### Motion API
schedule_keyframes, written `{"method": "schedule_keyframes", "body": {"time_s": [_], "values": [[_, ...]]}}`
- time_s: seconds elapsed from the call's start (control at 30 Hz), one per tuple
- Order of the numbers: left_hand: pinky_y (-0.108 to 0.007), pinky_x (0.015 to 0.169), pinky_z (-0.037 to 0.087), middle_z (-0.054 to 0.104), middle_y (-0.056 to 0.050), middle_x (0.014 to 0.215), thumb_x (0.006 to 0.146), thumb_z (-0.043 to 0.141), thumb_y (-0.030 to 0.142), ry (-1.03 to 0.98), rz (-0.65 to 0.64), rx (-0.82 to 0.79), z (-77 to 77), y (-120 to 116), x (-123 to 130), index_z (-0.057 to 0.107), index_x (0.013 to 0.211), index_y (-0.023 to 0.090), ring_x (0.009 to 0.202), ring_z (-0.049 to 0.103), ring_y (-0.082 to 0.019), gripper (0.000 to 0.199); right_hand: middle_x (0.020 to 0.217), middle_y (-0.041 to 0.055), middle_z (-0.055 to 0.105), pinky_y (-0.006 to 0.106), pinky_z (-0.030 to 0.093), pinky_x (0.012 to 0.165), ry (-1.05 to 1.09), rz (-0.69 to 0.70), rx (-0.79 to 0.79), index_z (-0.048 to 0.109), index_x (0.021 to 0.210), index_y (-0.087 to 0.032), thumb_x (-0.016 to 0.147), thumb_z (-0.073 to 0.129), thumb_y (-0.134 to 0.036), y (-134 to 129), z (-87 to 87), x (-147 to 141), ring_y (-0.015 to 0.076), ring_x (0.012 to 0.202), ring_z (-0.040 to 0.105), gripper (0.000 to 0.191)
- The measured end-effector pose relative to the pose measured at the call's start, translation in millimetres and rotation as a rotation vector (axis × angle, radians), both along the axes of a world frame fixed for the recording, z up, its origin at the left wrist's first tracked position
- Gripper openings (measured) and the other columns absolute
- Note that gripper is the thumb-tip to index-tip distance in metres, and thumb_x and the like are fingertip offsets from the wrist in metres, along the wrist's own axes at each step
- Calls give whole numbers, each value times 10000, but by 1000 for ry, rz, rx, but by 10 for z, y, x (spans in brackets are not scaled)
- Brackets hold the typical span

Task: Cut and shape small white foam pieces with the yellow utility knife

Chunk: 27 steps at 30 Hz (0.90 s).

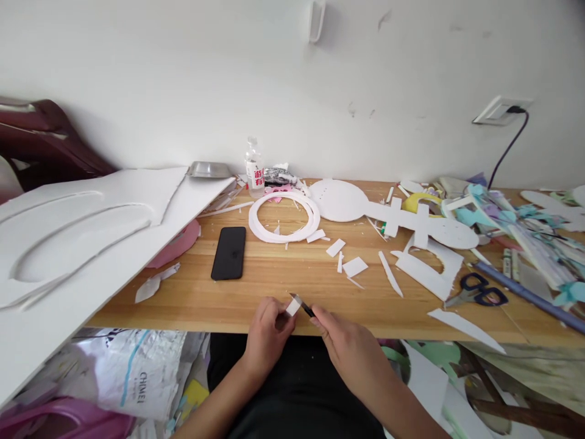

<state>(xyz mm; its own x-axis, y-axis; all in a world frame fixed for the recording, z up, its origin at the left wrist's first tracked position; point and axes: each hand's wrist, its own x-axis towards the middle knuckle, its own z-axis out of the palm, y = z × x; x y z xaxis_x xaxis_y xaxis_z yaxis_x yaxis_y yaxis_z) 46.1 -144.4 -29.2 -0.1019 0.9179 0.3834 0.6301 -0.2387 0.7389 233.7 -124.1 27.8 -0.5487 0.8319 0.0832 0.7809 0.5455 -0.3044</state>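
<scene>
At the near edge of the counter point(192, 308), knife point(308, 310) and white block point(293, 307) between our hands

Just inside the middle of the near edge, we hold the small white block pinched in our left hand point(269, 326), thumb and fingers clamped on it. Our right hand point(345, 341) is closed around the knife's black handle, and the blade points away to the left, overlapping the top of the block; whether it has bitten in, we cannot tell. The two hands stand near each other without touching.

Beyond our left hand, toward the far left, a black phone point(228, 253) lies flat. A white ring point(313, 218) lies behind the middle, closer to the far edge, with a clear bottle point(255, 171) upright behind its left side. At the left end a large white board point(86, 292) lies aslant and sticks out past the near edge; a metal tray point(210, 170) sits on its far corner.

To our right, loose white scraps point(355, 266) are strewn across the wood. Scissors point(468, 295) lie nearer the right end, close to the near edge, and beside them a bluish tube point(525, 296) runs slantwise toward the near right corner.
</scene>
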Motion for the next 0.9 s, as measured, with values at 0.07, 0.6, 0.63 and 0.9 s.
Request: {"method": "schedule_keyframes", "body": {"time_s": [0.07, 0.6, 0.63, 0.9], "values": [[-238, 603, 422, 540, 1, 729, 871, 596, 190, -7, -10, 5, 2, -7, -4, 504, 768, 192, 665, 533, -130, 138, 880, 78, 731, 264, 474, 561, -18, -5, 20, 543, 1231, -212, 1023, 317, -307, -3, 9, -14, 217, 712, 714, 322], [-238, 621, 426, 533, 7, 739, 861, 612, 193, -13, -1, 16, -33, 4, -6, 497, 782, 196, 682, 526, -128, 139, 821, 50, 714, 266, 375, 473, -116, -15, 83, 534, 1211, -221, 1035, 265, -341, -25, 44, -47, 197, 615, 689, 343], [-238, 620, 424, 532, 8, 739, 863, 610, 197, -12, -3, 17, -30, 3, -6, 496, 785, 196, 680, 525, -128, 138, 831, 51, 717, 269, 378, 472, -117, -16, 85, 533, 1213, -220, 1035, 265, -341, -30, 39, -50, 199, 618, 691, 344], [-241, 610, 419, 529, 9, 726, 872, 597, 212, -15, 1, -16, 11, -6, -2, 478, 754, 199, 666, 520, -127, 168, 808, 58, 719, 262, 385, 456, -117, -23, 88, 545, 1209, -201, 1028, 288, -313, -49, 32, -64, 197, 605, 692, 334]]}}
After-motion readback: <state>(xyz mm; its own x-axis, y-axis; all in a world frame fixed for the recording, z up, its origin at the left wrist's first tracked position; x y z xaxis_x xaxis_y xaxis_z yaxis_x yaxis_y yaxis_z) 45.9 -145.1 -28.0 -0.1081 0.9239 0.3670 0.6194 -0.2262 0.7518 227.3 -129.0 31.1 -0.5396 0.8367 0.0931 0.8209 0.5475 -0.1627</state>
